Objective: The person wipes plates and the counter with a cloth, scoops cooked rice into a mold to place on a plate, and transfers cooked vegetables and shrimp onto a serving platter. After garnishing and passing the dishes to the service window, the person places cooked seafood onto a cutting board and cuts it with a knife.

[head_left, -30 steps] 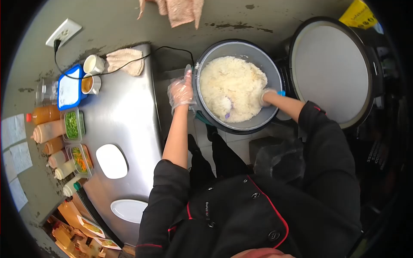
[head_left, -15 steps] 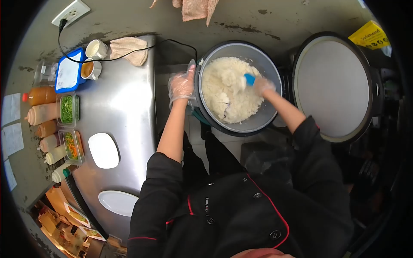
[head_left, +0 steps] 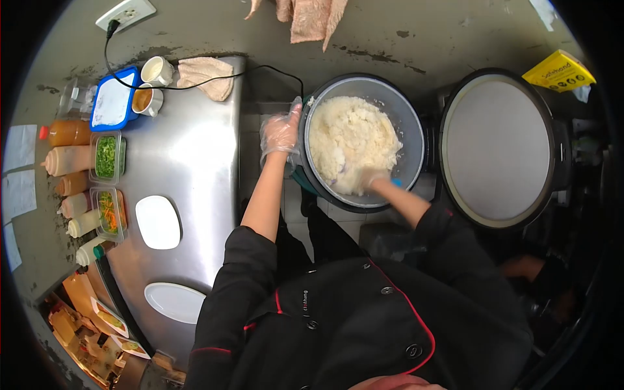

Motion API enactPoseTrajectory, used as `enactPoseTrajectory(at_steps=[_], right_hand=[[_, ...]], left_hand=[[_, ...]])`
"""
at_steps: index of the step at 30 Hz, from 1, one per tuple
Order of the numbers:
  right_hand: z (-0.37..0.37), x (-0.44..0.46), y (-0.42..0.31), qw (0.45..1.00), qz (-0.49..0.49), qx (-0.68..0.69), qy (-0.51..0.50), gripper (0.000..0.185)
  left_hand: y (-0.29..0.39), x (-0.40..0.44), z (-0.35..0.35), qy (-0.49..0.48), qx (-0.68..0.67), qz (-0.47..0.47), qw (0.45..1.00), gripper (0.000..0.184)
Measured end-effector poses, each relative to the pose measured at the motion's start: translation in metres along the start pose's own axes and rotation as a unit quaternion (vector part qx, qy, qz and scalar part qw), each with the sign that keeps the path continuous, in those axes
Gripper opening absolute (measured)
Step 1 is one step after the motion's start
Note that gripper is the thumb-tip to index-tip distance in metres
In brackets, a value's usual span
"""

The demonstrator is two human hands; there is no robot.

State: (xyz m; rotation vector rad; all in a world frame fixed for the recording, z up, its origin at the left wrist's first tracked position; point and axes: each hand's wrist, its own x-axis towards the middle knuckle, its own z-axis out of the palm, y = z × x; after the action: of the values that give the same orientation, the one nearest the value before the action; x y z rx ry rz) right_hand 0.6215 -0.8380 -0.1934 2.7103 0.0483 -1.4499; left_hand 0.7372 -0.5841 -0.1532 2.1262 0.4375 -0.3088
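Clock positions are read about the pot, with 12 at the top of the view. Right hand: fingers blurred at the rice, between 5 and 6 o'clock inside the pot; finger opening cannot be determined. A blue part lies just beside this hand. The rice extends from the fingers toward 12. Left hand: gloved, at the rim's 9 o'clock, thumb extended toward 12; grip closure cannot be determined. Round lid: 3 o'clock, inner face visible. Steel table: 9 o'clock. On the table, folded cloth: 10 o'clock; container of chopped greens: 9 o'clock; square plate: 8 o'clock; oval plate: between 7 and 8 o'clock.
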Motion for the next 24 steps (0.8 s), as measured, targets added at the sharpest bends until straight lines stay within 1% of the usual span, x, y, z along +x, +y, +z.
enactPoseTrajectory(at_steps=[1,3,4,5,6,7,8,10,11,12,14,15,16,19,21,22,23,24], right_hand=[[-0.004,-0.019,-0.021,0.999,0.009,0.035,-0.005,0.033],[-0.046,-0.035,-0.023,0.999,-0.031,0.022,-0.016,0.034],[-0.052,-0.038,-0.024,0.998,-0.049,0.023,-0.028,0.034],[-0.061,-0.018,-0.007,0.998,-0.051,-0.009,-0.035,0.032],[-0.061,0.018,0.026,0.996,-0.011,0.055,0.068,0.030],[-0.122,-0.003,0.022,0.993,0.048,0.096,0.038,0.029],[-0.111,0.017,0.029,0.997,0.034,0.063,0.037,0.030],[-0.063,0.078,0.048,0.999,0.008,-0.001,0.051,0.030],[-0.055,0.095,0.051,0.998,-0.007,-0.034,0.060,0.030],[-0.050,0.080,0.034,0.998,-0.018,-0.034,0.059,0.033],[-0.047,0.050,0.009,0.997,-0.068,-0.035,-0.028,0.035],[-0.025,0.043,0.009,0.997,-0.079,-0.003,-0.016,0.037],[-0.008,0.036,0.011,0.996,-0.089,0.029,0.000,0.040],[-0.033,-0.004,0.021,0.993,-0.117,-0.009,-0.020,0.053],[-0.066,-0.015,0.036,0.998,0.020,0.024,0.056,0.057],[-0.055,0.021,0.071,0.979,0.115,0.127,0.106,0.052],[-0.043,0.062,0.101,0.939,0.208,0.225,0.157,0.047],[-0.043,0.079,0.093,0.952,0.172,0.183,0.176,0.040]], left_hand=[[-0.001,0.000,0.001,0.015,-0.003,0.007,1.000,0.066],[-0.003,0.000,0.002,0.046,-0.008,0.014,0.999,0.067],[-0.002,0.002,0.000,-0.004,-0.017,-0.012,1.000,0.067],[-0.001,0.003,-0.001,-0.009,-0.011,-0.014,1.000,0.067],[-0.002,0.005,0.000,-0.013,-0.006,-0.018,1.000,0.066],[-0.003,0.004,0.001,-0.018,-0.002,-0.026,1.000,0.066],[0.001,0.001,-0.002,-0.032,-0.024,-0.037,0.999,0.065],[0.001,-0.001,0.001,-0.014,-0.026,-0.025,0.999,0.064],[0.001,0.001,0.000,-0.002,-0.027,-0.018,0.999,0.063],[0.002,0.001,-0.001,-0.005,-0.034,-0.019,0.999,0.062],[0.005,-0.004,-0.005,-0.037,-0.044,-0.047,0.997,0.063],[0.009,-0.004,-0.008,-0.051,-0.049,-0.054,0.996,0.063],[0.006,-0.002,-0.006,-0.042,-0.044,-0.042,0.997,0.064],[-0.005,0.008,0.005,-0.012,-0.030,-0.019,0.999,0.065],[-0.010,0.008,0.008,-0.004,-0.007,-0.020,1.000,0.066],[-0.012,0.005,0.008,-0.010,-0.002,-0.028,1.000,0.066],[-0.010,0.005,0.007,-0.014,0.002,-0.034,0.999,0.067],[-0.007,0.006,0.006,-0.016,0.005,-0.039,0.999,0.067]])
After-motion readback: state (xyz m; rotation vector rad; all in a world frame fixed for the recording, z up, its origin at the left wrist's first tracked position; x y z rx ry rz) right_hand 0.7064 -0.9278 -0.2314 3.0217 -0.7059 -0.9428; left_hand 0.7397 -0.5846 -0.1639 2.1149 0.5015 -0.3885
